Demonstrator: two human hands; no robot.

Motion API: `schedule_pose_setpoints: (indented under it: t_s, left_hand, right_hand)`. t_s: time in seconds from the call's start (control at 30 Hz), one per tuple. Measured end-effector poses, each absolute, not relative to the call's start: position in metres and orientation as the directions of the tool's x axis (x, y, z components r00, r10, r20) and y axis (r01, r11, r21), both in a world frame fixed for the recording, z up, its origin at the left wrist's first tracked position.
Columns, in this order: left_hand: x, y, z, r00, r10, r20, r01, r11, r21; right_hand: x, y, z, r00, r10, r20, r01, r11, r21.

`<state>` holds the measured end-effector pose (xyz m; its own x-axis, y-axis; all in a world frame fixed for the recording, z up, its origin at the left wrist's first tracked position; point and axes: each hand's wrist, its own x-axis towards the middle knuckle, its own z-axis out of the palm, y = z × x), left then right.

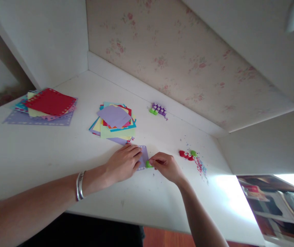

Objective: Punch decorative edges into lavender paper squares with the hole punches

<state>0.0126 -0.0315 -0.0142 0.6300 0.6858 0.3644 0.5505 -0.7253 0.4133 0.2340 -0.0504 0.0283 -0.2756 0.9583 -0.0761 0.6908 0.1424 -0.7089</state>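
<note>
The left hand (125,163) (silver metal bangle (80,186) at its wrist) presses palm-down, fingers together, on rectangular lilac paper (144,154); the right hand (166,166) pinches a small green plastic punch (148,164).

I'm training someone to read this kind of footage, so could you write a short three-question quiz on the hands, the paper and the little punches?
1. Multiple choice: What colour is the sheet under the fingers of the left hand?
A) red
B) purple
C) yellow

2. True or false: The paper stack farthest to the left has a red piece on top.

3. Fill in the colour: The fingers of the right hand are on a ____ punch at the edge of that sheet.

Key: 1. B; 2. True; 3. green
</note>
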Motion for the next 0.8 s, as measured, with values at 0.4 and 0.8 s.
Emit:
schedule_pose_setpoints:
  t_s: [0.4,0.8]
  left_hand:
    - [0.013,-0.031,-0.018,0.634,0.688,0.353,0.567,-0.724,0.393]
    - [0.013,-0.031,-0.014,0.622,0.7,0.351,0.551,-0.71,0.438]
  right_hand:
    - [0.232,-0.049,0.03,-0.278,0.952,-0.128,0.666,0.095,-0.739]
    - [0.223,-0.051,0.023,-0.17,0.977,-0.13,0.718,0.032,-0.695]
